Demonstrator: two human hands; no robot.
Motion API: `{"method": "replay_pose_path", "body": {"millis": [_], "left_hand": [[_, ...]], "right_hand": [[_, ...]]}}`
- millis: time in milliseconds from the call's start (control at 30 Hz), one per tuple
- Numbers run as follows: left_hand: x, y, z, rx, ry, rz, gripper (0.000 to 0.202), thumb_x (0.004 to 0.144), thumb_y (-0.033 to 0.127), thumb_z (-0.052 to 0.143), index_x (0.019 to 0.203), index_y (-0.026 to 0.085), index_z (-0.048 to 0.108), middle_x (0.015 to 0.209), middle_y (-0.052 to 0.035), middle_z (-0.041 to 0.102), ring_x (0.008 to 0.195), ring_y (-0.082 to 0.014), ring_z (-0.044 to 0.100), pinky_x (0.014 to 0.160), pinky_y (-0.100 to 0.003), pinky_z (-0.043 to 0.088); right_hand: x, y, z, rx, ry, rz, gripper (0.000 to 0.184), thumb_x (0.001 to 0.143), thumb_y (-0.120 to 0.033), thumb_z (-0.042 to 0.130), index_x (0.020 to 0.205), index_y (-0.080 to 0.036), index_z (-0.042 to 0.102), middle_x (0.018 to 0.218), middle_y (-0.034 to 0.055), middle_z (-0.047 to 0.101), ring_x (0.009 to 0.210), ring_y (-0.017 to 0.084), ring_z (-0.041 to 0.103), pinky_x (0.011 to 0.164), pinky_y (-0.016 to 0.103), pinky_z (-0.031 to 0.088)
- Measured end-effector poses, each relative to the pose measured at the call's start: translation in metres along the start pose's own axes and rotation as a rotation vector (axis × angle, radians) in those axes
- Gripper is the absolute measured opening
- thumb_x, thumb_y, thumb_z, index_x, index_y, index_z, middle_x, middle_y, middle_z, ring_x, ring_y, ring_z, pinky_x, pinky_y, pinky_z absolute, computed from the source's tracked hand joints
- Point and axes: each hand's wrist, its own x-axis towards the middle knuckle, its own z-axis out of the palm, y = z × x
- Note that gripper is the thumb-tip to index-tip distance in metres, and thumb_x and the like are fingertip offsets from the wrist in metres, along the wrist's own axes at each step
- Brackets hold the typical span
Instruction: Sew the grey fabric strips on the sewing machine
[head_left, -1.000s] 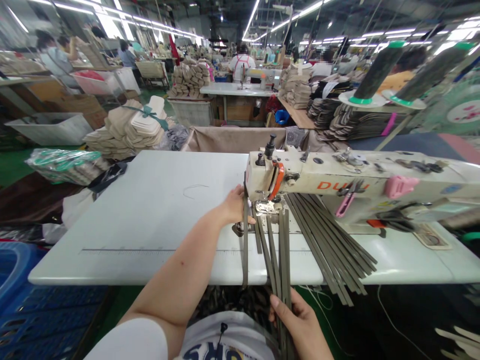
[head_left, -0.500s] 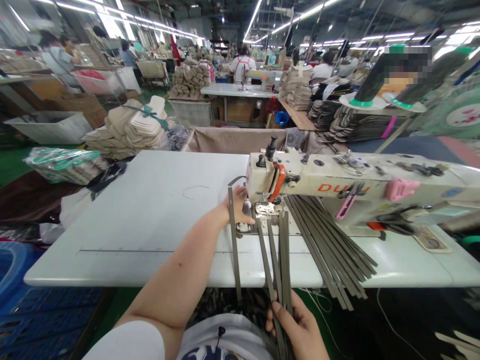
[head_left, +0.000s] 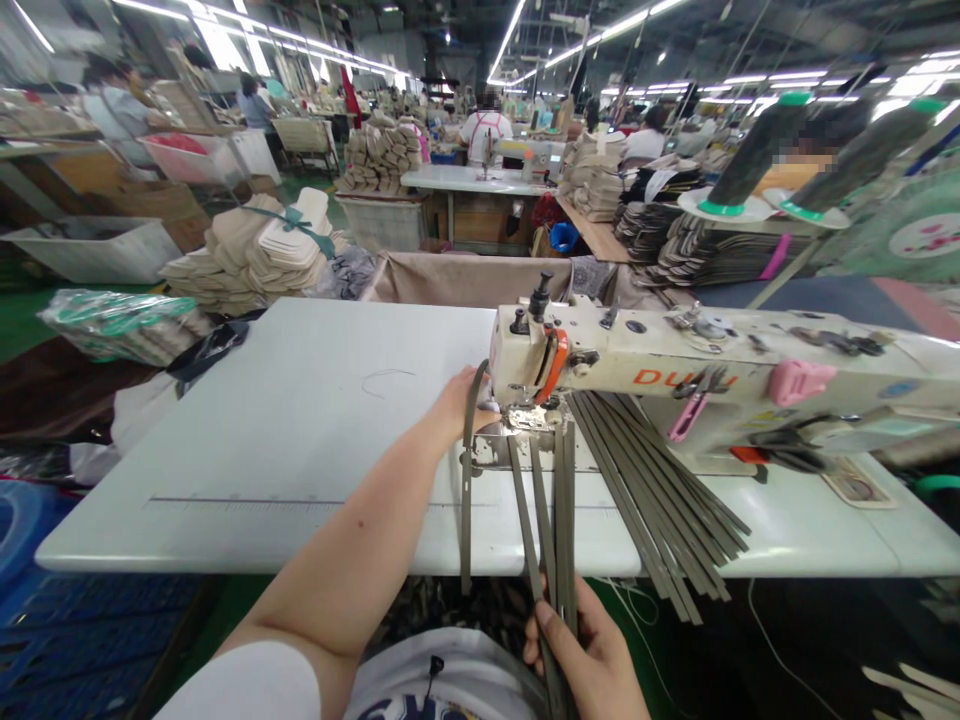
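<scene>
Beside the sewing machine's [head_left: 600, 345] needle area lies my left hand [head_left: 459, 398], thumb stretched toward the metal needle plate [head_left: 487, 450]. Its thumb and fingers are apart; the fingertips are partly hidden by the machine head. A dark olive strip [head_left: 466, 500] curves from behind the head, across this hand, and hangs past the table's front edge. Below that edge my right hand [head_left: 589, 650] is closed around several narrow olive strips [head_left: 551, 520]. These run up from its fingers to the needle area, slightly fanned apart.
A fanned bundle of olive strips [head_left: 660, 500] lies under the machine arm and over the front edge. The white table [head_left: 300, 420] extends left. Pink-handled snippers [head_left: 690, 415] hang on the machine. Thread cones [head_left: 757, 155] stand behind at right. A blue crate [head_left: 90, 630] is at lower left.
My left hand has shifted slightly, its fingers now less spread and further behind the machine head. The draped strip now bows in a curve over it. My right hand keeps its grip.
</scene>
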Motion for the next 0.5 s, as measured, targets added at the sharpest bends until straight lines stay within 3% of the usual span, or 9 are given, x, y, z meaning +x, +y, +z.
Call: {"method": "replay_pose_path", "body": {"millis": [233, 333, 500], "left_hand": [[0.002, -0.004, 0.003, -0.001, -0.002, -0.012, 0.047, 0.077, 0.011, 0.097, 0.121, 0.018, 0.082, 0.139, -0.0155, 0.082, 0.135, -0.0422, 0.077, 0.127, -0.055, 0.061], [0.006, -0.004, 0.007, 0.019, -0.007, 0.014, 0.037, 0.086, 0.01, 0.088, 0.122, 0.019, 0.085, 0.143, -0.0141, 0.082, 0.14, -0.0405, 0.075, 0.13, -0.052, 0.059], [0.018, -0.007, 0.018, 0.029, -0.008, 0.079, 0.04, 0.095, 0.006, 0.072, 0.13, 0.021, 0.085, 0.152, -0.0111, 0.08, 0.148, -0.036, 0.071, 0.135, -0.051, 0.054]], "right_hand": [[0.001, -0.006, 0.01, 0.046, 0.02, 0.019, 0.071, 0.07, -0.081, 0.105, 0.104, -0.024, 0.077, 0.069, -0.001, 0.077, 0.053, 0.017, 0.067, 0.053, 0.027, 0.05], [0.003, -0.01, 0.015, 0.043, 0.021, -0.018, 0.069, 0.073, -0.08, 0.104, 0.1, -0.024, 0.075, 0.07, -0.0015, 0.077, 0.053, 0.016, 0.067, 0.052, 0.026, 0.048], [0.007, -0.014, 0.022, 0.01, 0.049, -0.055, 0.07, 0.074, -0.083, 0.103, 0.097, -0.024, 0.073, 0.072, -0.001, 0.077, 0.053, 0.016, 0.067, 0.051, 0.025, 0.05]]}}
